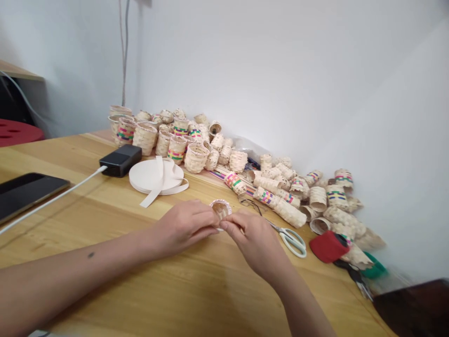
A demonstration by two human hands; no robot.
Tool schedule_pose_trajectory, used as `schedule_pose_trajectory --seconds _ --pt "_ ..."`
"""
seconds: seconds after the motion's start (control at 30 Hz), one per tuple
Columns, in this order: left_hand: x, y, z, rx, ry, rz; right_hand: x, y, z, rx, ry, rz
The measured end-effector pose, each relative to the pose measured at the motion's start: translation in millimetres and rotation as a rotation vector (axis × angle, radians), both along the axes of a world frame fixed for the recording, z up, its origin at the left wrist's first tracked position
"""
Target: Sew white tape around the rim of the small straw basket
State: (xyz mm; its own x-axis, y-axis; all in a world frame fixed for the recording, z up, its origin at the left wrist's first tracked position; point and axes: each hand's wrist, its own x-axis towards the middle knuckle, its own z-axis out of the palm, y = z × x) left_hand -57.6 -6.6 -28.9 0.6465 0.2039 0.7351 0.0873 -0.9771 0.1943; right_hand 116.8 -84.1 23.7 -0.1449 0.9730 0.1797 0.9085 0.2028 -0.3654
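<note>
Between my two hands is a small woven basket [220, 208], its round mouth tipped toward me and a pinkish-white wrapped rim showing. My left hand [191, 222] closes around its left side, fingers bent over the edge. On the right side, my right hand [250, 236] pinches the near rim between thumb and fingers. The basket's lower part is hidden behind my fingers. A roll of flat white ribbon [147, 175] lies beyond my left hand, loose ends trailing. Scissors with pale green handles [293, 242] rest to the right of my right hand.
Several woven baskets [145, 138] stand along the wall at back left, and more woven tubes [289, 213] are heaped at right. A black power bank [121, 160] with a white cable and a phone [30, 192] lie left. A red object [328, 246] sits at right.
</note>
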Motion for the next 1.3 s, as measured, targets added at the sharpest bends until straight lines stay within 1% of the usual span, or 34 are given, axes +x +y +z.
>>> schedule_pose_trajectory --seconds 0.1,0.17,0.27,0.4,0.5,0.6,0.7,0.77,0.83,0.9,0.97,1.07,1.13,1.2,1.3 --pt "-0.1 -0.7 -0.6 0.000 0.019 -0.002 1.9 0.1 0.4 -0.079 0.114 0.002" --pt "-0.2 0.0 -1.4 -0.007 0.018 -0.008 1.6 -1.7 0.7 -0.087 0.186 -0.009" --pt "-0.2 2.4 -2.9 -0.023 0.003 -0.020 0.3 -5.2 -0.2 -0.014 0.243 -0.040" --pt "0.8 3.9 -3.1 -0.022 -0.027 -0.067 0.0 -8.1 -3.3 0.065 0.324 -0.008" --pt "1.6 1.7 -0.1 -0.044 -0.025 -0.095 -2.8 -8.2 -6.8 0.113 0.329 -0.016" --pt "1.2 -1.0 3.9 -0.050 -0.018 -0.129 -10.2 -5.5 -11.3 0.208 0.316 -0.037" --pt "-0.3 -1.1 7.0 -0.025 0.014 -0.109 -16.3 1.4 -14.9 0.285 0.234 -0.036" --pt "-1.6 0.9 8.0 -0.025 0.016 -0.090 -15.5 7.4 -14.9 0.288 0.187 -0.033" --pt "-3.1 4.1 8.6 -0.048 0.007 -0.085 -10.0 13.3 -12.6 0.223 0.197 -0.029" --pt "-5.0 7.5 9.0 -0.084 0.016 -0.087 -1.4 18.1 -8.8 0.141 0.236 0.001" --pt "-6.7 10.2 8.9 -0.131 0.033 -0.077 7.1 21.8 -5.2 0.111 0.288 0.072" --pt "-7.8 12.6 7.0 -0.228 -0.022 -0.026 14.8 26.2 -3.6 0.159 0.352 0.181" --pt "-7.1 13.3 5.1 -0.282 -0.072 0.003 16.0 29.0 -6.4 0.198 0.345 0.221" --pt "-5.5 13.4 3.8 -0.288 -0.095 -0.014 15.3 31.0 -12.4 0.250 0.315 0.245" --pt "-3.0 11.5 4.4 -0.276 -0.065 -0.082 12.9 30.9 -24.9 0.330 0.321 0.255"
